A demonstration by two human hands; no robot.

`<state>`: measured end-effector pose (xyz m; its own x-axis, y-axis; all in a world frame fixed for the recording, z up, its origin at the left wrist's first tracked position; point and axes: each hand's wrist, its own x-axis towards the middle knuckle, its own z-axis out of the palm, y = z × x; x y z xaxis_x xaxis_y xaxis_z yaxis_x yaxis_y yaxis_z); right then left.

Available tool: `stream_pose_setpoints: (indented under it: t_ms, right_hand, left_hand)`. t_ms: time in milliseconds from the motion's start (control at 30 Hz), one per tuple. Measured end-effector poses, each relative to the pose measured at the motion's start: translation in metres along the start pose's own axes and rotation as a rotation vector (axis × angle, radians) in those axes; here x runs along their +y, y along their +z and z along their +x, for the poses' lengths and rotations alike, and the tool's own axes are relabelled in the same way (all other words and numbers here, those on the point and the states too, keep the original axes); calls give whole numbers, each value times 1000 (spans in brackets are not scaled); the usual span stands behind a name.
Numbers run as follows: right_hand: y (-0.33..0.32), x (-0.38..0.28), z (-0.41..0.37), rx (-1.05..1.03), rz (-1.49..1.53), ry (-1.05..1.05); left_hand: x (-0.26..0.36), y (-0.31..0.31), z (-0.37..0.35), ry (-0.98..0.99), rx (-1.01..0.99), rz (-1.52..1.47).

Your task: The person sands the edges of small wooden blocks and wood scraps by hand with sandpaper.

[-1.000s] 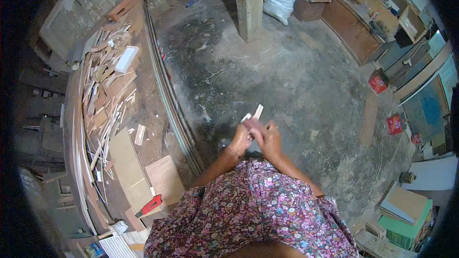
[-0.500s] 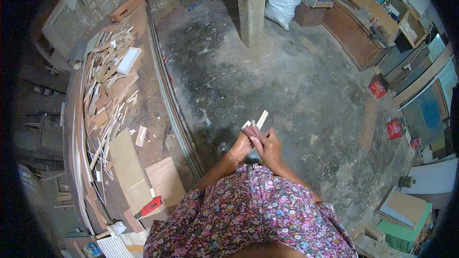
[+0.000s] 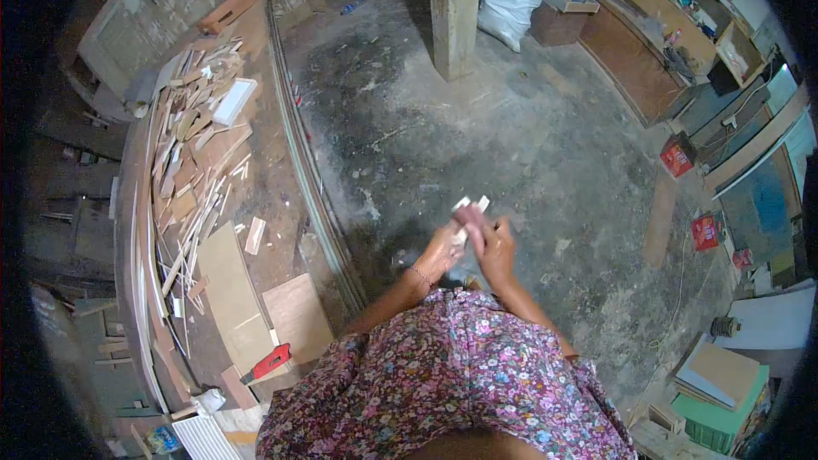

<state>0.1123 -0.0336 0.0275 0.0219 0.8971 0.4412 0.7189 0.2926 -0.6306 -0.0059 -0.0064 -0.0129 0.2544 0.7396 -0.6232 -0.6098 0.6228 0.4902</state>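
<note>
My left hand (image 3: 439, 254), with a bracelet at the wrist, is closed around pale wooden strips (image 3: 483, 203) in front of my body. Their light ends stick out beyond the fingers. A folded reddish-brown piece that looks like sandpaper (image 3: 470, 216) lies across the wood. My right hand (image 3: 496, 257) grips this piece and presses it against the strips, the two hands close together. Fingers hide much of the wood, so its full shape cannot be made out.
On the left, a long workbench (image 3: 264, 179) carries a heap of wood scraps (image 3: 192, 132), flat boards (image 3: 296, 315) and a red-handled tool (image 3: 271, 361). A concrete pillar (image 3: 453, 21) and white sack (image 3: 513, 0) stand ahead. Red boxes (image 3: 677, 156) and a green container (image 3: 711, 422) are at right.
Both hands have shifted slightly up and right. The reddish-brown piece has slid forward along the wood, covering more of the strips' far ends.
</note>
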Motion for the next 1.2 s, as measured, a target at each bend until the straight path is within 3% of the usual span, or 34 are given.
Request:
stream_pose_setpoints:
  t_ms: [100,200,300,400,433,467,567,633,700,767,833,1000,1100,1200]
  right_hand:
    - [8,28,29,121,-112,73]
    - [4,18,31,116,-97,93]
    - [0,-12,-4,-95,38,35]
    - [5,0,-3,-24,-33,-2]
    - [8,11,4,-6,-96,10]
    - [10,23,16,-19,-99,164]
    - [18,46,33,107,-152,184]
    - [12,25,21,64,-94,67]
    - [11,-4,-2,-61,65,24]
    - [8,-17,-10,-57,141,-30]
    - [6,-9,6,-11,21,42]
    - [18,31,32,86,-127,131]
    - [9,4,10,48,43,16]
    - [6,-7,-3,-13,42,15]
  left_hand:
    - [0,13,-11,-10,-122,135]
    - [4,16,-10,5,-51,111]
    - [-2,-4,1,49,-64,-1]
    - [-4,-15,5,51,-162,44]
    - [-4,-10,-1,33,-133,69]
    - [-5,-1,-7,15,-109,97]
    - [-7,12,-12,29,-64,135]
    - [-4,10,-7,66,-5,137]
    - [-12,-21,22,218,-101,107]
    - [-8,-29,29,236,-141,93]
    - [-6,-17,4,95,-117,82]
    - [-7,3,-6,38,-51,138]
    - [-8,-3,-1,134,-42,98]
    - [-10,-10,12,93,4,71]
